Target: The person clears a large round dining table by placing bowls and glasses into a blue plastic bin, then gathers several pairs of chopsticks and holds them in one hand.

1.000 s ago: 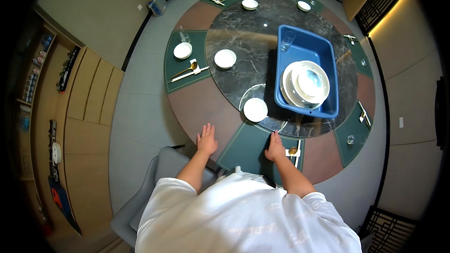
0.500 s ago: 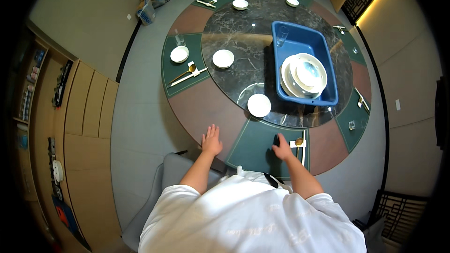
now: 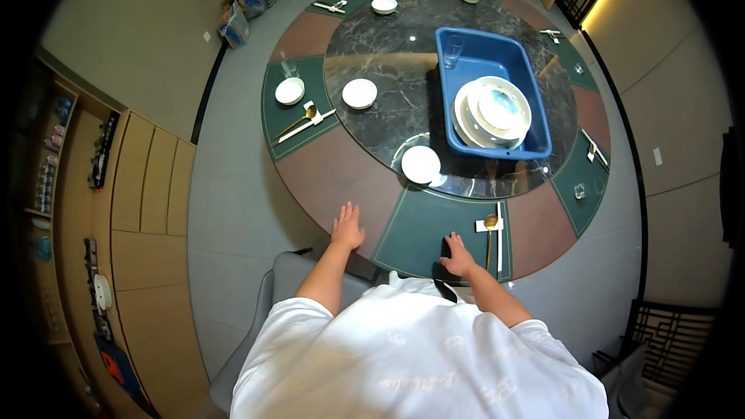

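Note:
My left hand (image 3: 348,227) lies flat with fingers apart on the brown part of the round table's rim (image 3: 326,174). On the green placemat (image 3: 423,225) in front of me rests my right hand (image 3: 458,257), its fingers stretched out and holding nothing visible. A dark patch beside its fingers may be shadow. Just right of that hand are a gold spoon (image 3: 490,242) and white chopsticks (image 3: 500,244) on a white rest (image 3: 483,226). Beyond the placemat, a white plate (image 3: 421,165) sits at the edge of the dark marble turntable (image 3: 388,128).
A blue plastic tub (image 3: 497,153) on the turntable holds stacked white dishes (image 3: 497,106) and a clear glass (image 3: 453,54). Another place setting has a white bowl (image 3: 289,91) and a gold spoon (image 3: 299,119). A grey chair (image 3: 291,279) stands at my left, wooden cabinets (image 3: 151,244) beyond.
My right hand has drawn back over the placemat toward the table's near edge and a little left. The left hand stays on the rim. The whole view has shifted slightly.

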Available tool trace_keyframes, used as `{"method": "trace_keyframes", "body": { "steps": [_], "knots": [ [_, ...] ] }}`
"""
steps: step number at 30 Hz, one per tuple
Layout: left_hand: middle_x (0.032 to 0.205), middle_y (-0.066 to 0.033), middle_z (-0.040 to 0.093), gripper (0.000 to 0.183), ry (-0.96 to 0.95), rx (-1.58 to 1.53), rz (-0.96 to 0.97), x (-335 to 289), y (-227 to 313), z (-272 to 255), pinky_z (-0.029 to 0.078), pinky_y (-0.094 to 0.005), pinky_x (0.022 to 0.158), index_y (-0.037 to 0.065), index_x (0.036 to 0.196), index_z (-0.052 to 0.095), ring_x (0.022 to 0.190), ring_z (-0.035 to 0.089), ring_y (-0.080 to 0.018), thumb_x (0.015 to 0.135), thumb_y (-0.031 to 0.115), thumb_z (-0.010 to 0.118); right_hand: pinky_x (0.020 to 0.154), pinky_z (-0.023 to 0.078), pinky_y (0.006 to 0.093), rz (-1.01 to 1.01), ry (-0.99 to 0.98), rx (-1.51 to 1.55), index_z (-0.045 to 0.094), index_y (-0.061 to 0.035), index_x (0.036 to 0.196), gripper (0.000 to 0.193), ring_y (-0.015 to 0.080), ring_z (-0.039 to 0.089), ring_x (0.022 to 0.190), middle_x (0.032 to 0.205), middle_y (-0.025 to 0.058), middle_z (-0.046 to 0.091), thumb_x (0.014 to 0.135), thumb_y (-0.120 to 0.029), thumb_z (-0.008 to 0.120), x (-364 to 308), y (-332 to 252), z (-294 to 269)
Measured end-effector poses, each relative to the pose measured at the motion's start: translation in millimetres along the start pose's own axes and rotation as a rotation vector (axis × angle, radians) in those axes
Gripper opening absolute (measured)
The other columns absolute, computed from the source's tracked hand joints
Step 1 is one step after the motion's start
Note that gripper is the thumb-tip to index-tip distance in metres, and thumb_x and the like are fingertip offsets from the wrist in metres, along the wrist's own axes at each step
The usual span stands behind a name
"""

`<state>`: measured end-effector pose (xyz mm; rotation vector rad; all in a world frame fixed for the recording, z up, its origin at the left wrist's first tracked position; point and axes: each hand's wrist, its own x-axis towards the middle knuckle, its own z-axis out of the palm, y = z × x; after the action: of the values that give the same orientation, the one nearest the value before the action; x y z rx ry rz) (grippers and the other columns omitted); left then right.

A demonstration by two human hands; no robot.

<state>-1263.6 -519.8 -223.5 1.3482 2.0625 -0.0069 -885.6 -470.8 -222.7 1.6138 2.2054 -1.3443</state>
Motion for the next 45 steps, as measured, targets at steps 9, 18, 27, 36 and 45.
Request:
{"method": "trace_keyframes", "body": {
  "steps": [9, 18, 27, 36, 45],
  "knots": [
    [0.175, -0.0148, 0.006, 0.095, -0.114, 0.085, 0.002, -42.2, 39.5, 42.0, 0.027, -0.0509, 0.126, 0.008, 0.165, 0.017, 0.161, 0.01, -0.0335, 0.09, 0.027, 0.071, 0.126, 0.029, 0.0443, -0.127, 0.022, -0.133, 0.052, -0.0013, 0.146, 0.069, 0.0431, 0.021, 0.156, 0.167, 0.0305, 0.022, 0.083, -0.016, 0.074, -22.1, 12.6, 0.7],
    [0.174, -0.0171, 0.009, 0.095, -0.1, 0.123, 0.019, -71.6, 58.1, 80.8, 0.028, -0.0487, 0.126, 0.006, 0.165, 0.018, 0.16, 0.014, -0.034, 0.09, 0.028, 0.073, 0.125, 0.029, 0.0488, -0.212, -0.008, -0.252, 0.044, -0.0077, 0.152, 0.075, 0.0373, 0.021, 0.158, 0.17, 0.0213, 0.022, 0.084, -0.018, 0.074, -50.9, 32.6, -4.7],
    [0.174, -0.0161, 0.009, 0.094, -0.174, 0.169, 0.024, -87.0, 69.2, 75.2, 0.025, -0.052, 0.126, 0.006, 0.165, 0.018, 0.16, 0.013, -0.0321, 0.091, 0.031, 0.071, 0.127, 0.025, 0.0491, -0.181, -0.009, -0.258, 0.04, -0.0082, 0.154, 0.074, 0.0364, 0.016, 0.159, 0.171, 0.0194, 0.018, 0.086, -0.014, 0.069, -53.5, 34.9, -1.0],
    [0.156, -0.021, 0.041, 0.05, 0.013, 0.319, 0.258, -53.6, 55.9, 48.0, 0.039, -0.0527, 0.115, 0.001, 0.136, 0.055, 0.142, 0.043, -0.0389, 0.091, 0.022, 0.065, 0.127, 0.024, 0.0504, -0.094, 0.141, -0.222, 0.042, -0.0078, 0.15, 0.071, 0.0332, 0.018, 0.159, 0.171, 0.0158, 0.022, 0.084, -0.009, 0.068, -55.9, 12.2, 16.9],
    [0.102, -0.0197, 0.064, 0.02, -0.067, 0.037, 0.615, 31.7, 20.0, 3.7, 0.053, -0.05, 0.088, 0.004, 0.106, 0.064, 0.102, 0.062, -0.042, 0.087, 0.012, 0.062, 0.122, 0.034, 0.0517, 0.134, 0.422, -0.2, 0.053, -0.001, 0.129, 0.048, 0.0372, 0.032, 0.153, 0.164, 0.0182, 0.036, 0.082, -0.001, 0.064, -33.8, -29.6, 44.7]
  ]
}}
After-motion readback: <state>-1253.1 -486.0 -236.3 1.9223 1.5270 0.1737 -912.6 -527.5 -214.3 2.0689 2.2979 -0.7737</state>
